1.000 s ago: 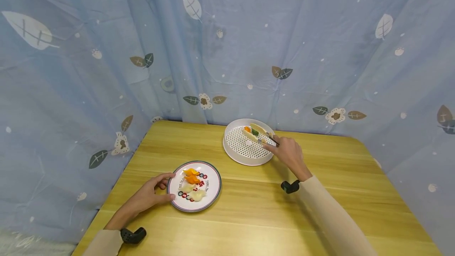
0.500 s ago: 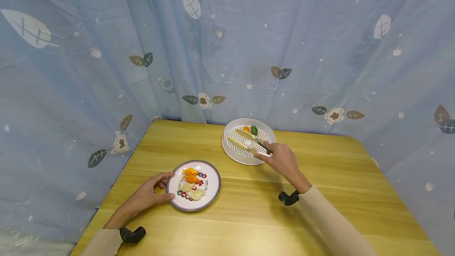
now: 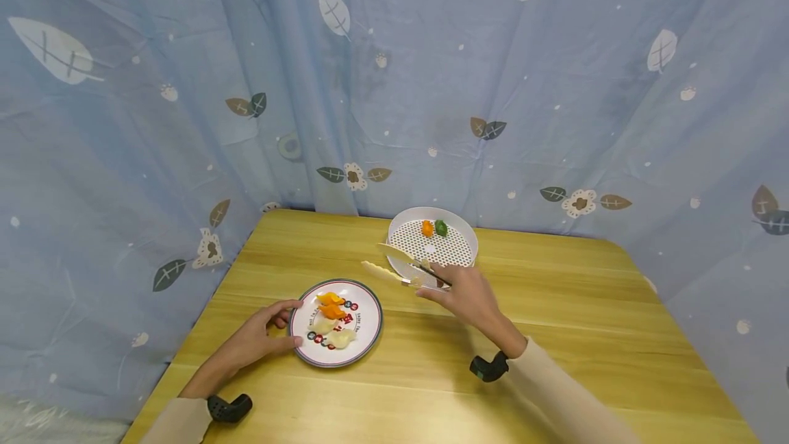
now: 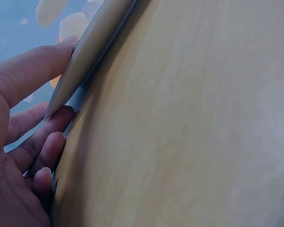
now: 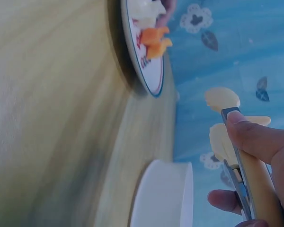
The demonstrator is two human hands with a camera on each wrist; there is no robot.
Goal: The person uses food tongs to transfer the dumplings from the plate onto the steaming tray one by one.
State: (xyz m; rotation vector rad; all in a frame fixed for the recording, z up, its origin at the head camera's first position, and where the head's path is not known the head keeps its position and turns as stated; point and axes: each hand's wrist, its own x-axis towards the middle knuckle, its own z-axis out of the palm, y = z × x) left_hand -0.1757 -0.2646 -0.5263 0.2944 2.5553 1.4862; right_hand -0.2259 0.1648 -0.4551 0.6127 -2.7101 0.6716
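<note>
My left hand (image 3: pixel 255 340) holds the left rim of a round white plate (image 3: pixel 368 327) with a dark striped edge. In the left wrist view the thumb lies at the plate's rim (image 4: pixel 87 59) and the other fingers curl beside and under it. On the plate sit two orange dumpling-shaped pieces (image 3: pixel 333 311) and two pale ones (image 3: pixel 341 339). My right hand (image 3: pixel 466 298) grips a pair of tongs (image 3: pixel 397 253) with pale, broad tips. The tips are apart with nothing between them, over the near left rim of a white perforated steamer tray (image 3: pixel 403 266).
Inside the steamer tray, near its far side, lie a small orange piece (image 3: pixel 427 228) and a green piece (image 3: pixel 441 227). A wooden table (image 3: pixel 555 293) carries everything. Blue patterned curtains (image 3: pixel 407 88) hang along its back and sides.
My right hand has drawn the tongs from the orange and green pieces toward the near left, over the tray's rim. Both pieces now stay in the tray. The left hand and plate hold still.
</note>
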